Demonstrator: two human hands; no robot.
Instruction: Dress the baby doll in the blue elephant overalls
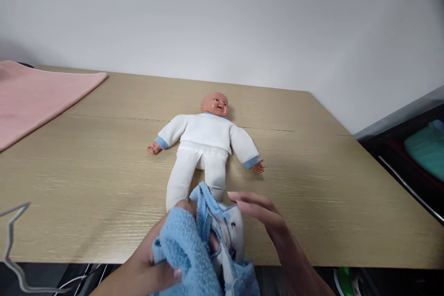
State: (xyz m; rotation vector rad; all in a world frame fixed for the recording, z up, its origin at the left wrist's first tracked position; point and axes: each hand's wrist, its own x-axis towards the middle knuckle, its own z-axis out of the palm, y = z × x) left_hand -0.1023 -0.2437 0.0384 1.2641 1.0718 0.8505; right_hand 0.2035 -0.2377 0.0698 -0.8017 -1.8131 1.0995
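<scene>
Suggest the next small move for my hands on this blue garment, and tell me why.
Perhaps bring the right hand in to pinch the white printed part of the blue garment. The left hand holds the garment bunched up in front of the doll, while the right, raised beside it, appears to hold nothing.

And there's the open lane: bare desk stretching wide to the right hand's right! Straight ahead of it, the doll's outflung arm juts in. To its left, a bunched blue garment walls things off. Over at the left hand, doll legs block the front; leftward runs free until that bent grey cord.
</scene>
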